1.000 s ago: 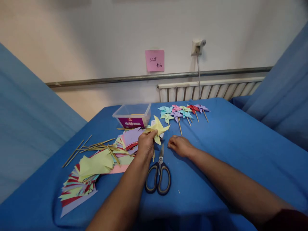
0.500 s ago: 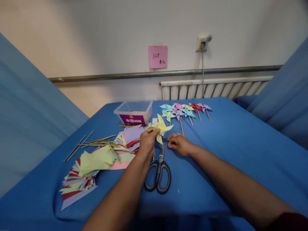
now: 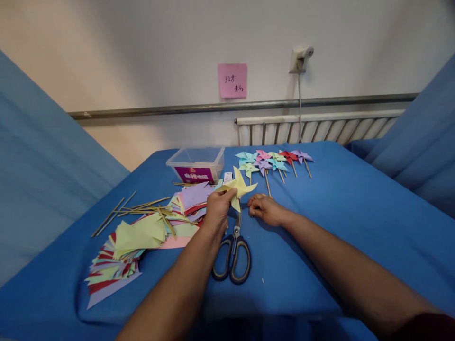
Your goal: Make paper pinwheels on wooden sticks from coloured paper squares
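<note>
My left hand (image 3: 219, 206) is closed on a yellow paper pinwheel (image 3: 239, 187), pinching it near its middle above the table. To its right, my right hand (image 3: 265, 208) rests low over the cloth with fingers curled together; a tiny dark speck shows at the fingertips, too small to name. Between the two hands lie scissors (image 3: 235, 251) with dark handles, blades pointing away from me. Several finished pinwheels (image 3: 263, 165) on sticks, in blue, pink, green, red and purple, lie beyond my right hand.
A clear plastic box (image 3: 195, 163) with a purple label stands at the back. Fanned coloured paper sheets (image 3: 142, 237) and loose wooden sticks (image 3: 149, 207) lie on the left. The table has a blue cloth (image 3: 337, 203). A small white box (image 3: 228, 177) sits behind the yellow pinwheel.
The view has shifted slightly. My left hand still holds the yellow pinwheel, and my right hand's curled fingers have moved only a little.
</note>
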The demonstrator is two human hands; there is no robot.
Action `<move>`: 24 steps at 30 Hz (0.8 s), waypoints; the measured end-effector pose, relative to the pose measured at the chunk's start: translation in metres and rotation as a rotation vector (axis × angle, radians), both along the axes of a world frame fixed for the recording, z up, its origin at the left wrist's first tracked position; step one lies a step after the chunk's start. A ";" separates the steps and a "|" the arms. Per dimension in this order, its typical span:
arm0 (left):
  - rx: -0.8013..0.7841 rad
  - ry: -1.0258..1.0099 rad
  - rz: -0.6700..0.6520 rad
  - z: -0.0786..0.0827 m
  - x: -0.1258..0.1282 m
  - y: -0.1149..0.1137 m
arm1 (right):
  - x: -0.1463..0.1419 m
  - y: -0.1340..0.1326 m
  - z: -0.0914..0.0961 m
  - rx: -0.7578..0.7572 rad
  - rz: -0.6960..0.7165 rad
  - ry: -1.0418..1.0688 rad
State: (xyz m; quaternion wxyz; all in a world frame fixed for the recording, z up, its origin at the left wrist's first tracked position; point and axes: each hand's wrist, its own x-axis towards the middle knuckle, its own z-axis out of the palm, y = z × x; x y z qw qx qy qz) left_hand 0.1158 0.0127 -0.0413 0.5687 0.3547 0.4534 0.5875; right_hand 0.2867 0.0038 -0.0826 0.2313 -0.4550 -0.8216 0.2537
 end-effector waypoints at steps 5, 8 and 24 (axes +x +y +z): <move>-0.008 0.023 -0.011 -0.003 0.000 0.001 | 0.001 0.001 0.000 -0.012 -0.046 0.012; 0.004 0.024 -0.004 -0.004 0.000 0.001 | 0.003 0.002 0.000 -0.004 -0.069 0.015; -0.010 0.002 -0.003 0.002 0.001 -0.001 | 0.003 -0.023 0.028 0.053 -0.098 -0.227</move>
